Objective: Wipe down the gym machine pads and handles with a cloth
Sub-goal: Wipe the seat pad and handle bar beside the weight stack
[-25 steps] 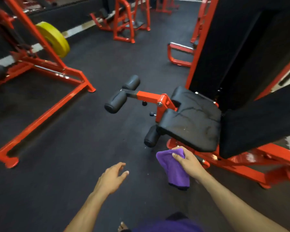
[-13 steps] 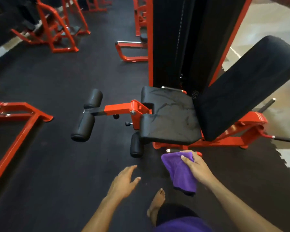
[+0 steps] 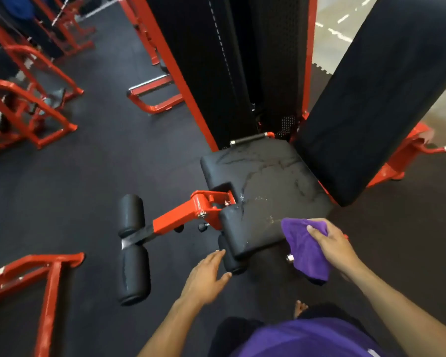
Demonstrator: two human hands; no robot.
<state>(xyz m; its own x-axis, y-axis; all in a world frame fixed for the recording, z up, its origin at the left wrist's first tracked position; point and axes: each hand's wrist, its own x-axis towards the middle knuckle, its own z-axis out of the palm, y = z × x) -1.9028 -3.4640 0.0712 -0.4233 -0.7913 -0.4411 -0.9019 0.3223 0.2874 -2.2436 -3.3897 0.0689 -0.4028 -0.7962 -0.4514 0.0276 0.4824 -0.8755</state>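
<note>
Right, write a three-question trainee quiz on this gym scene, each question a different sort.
1. True or false: the purple cloth is in the right hand.
2. Which pad is the cloth nearest? A) seat pad B) back pad C) foam rollers
3. Fill in: the left hand is ____, holding nothing.

Key: 1 true; 2 A; 3 open
</note>
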